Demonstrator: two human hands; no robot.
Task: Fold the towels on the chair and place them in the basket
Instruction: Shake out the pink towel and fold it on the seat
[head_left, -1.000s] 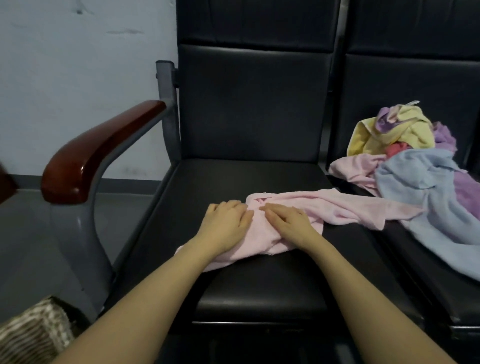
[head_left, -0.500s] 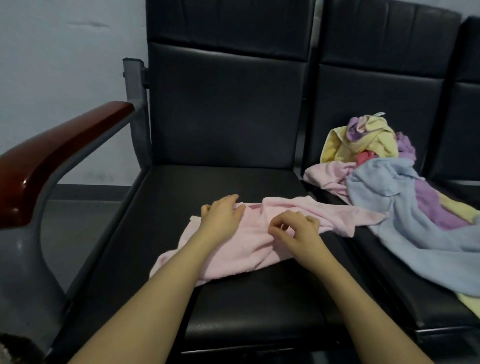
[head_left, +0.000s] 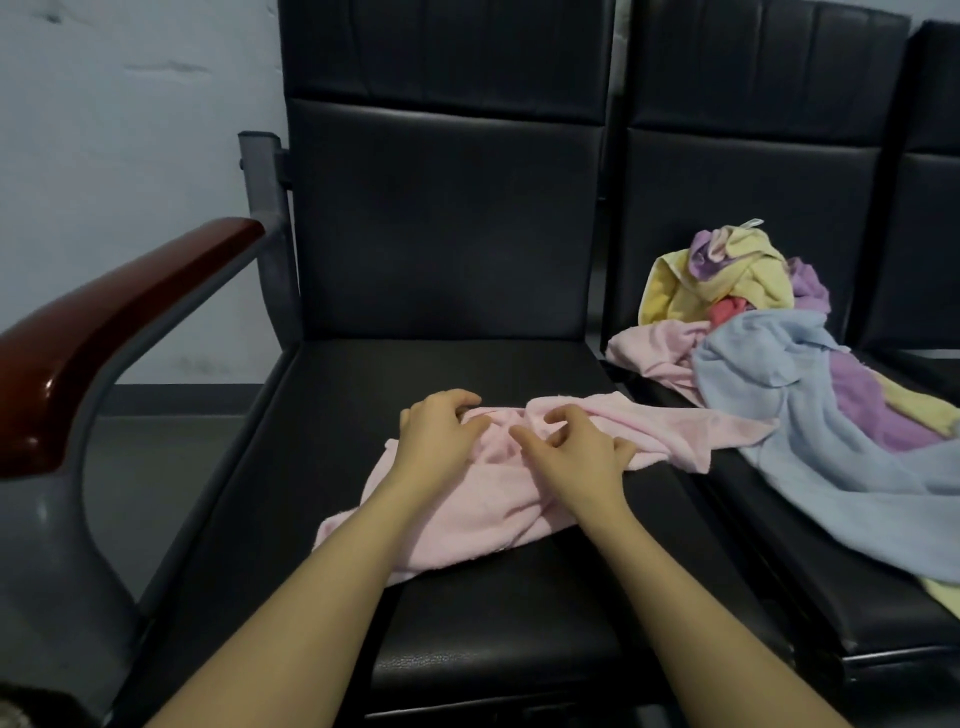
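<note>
Both hands are on the pink towel (head_left: 457, 514) in the middle of the black seat (head_left: 498, 639). A second ago they were lying pretty flat on it, side by side. Now the left hand (head_left: 439, 441) has its fingers curled down into the cloth near the far edge, and the right hand (head_left: 576, 452) has its fingers bent and clawed, tips digging at a ridge of fabric. Looks like bunching or pinching, but honestly I can't tell if either hand has a proper grip yet or is just scrabbling for an edge.

The towel itself has barely shifted: still rumpled, one end trailing right toward the next seat, near corner by the left forearm. No clean fold in it yet.

So my read is we've gone from smoothing to hunting for an edge or corner to lift for the first fold. Early days for the task overall. The pile (head_left: 769, 364) of yellow, purple, blue and pink towels on the neighbouring seat is untouched, and a blue one sits right against the pink towel's far end, so that might drag along if the pink one gets pulled hard. Basket isn't clearly in view right now, just a blurry scrap at the bottom left corner that I can't identify.
</note>
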